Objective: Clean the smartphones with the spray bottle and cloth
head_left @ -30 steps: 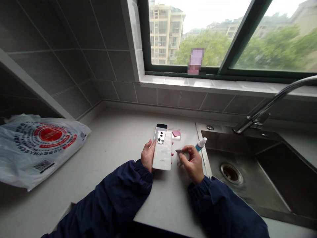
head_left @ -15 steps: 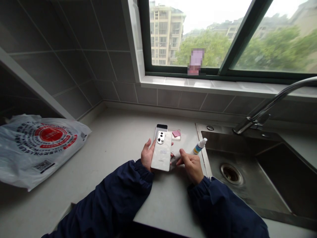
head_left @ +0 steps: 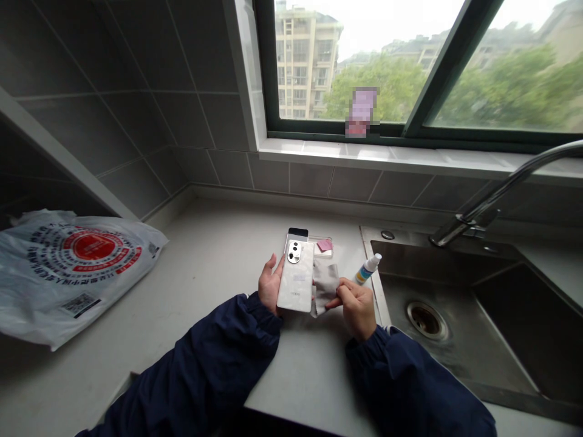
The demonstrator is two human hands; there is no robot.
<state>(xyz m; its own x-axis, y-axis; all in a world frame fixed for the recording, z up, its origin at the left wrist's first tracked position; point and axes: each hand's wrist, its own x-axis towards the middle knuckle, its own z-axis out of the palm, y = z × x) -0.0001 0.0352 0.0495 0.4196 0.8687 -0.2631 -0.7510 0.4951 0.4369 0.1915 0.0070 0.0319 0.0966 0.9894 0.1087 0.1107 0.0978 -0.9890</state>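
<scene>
My left hand (head_left: 270, 284) holds a white phone (head_left: 295, 282), its back with the round camera block facing up. Between finger and thumb, my right hand (head_left: 359, 306) pinches a grey cloth (head_left: 327, 284), which hangs open beside the phone's right edge. Behind the phone lies a second item with a dark top end (head_left: 298, 232), partly covered by the phone. A clear case (head_left: 328, 254) with a pink piece (head_left: 325, 245) on it rests just to the right. The small spray bottle (head_left: 368, 269) with a white cap is by the sink edge.
On the right is a steel sink (head_left: 455, 340) with a curved faucet (head_left: 483, 200). A white plastic bag (head_left: 136, 243) with red and black print sits on the pale counter (head_left: 204, 261) at the left. A window is above.
The grey cloth has been raised and spread out more, showing its flat face. My right hand has shifted slightly right and down. The phone has moved only a little.
</scene>
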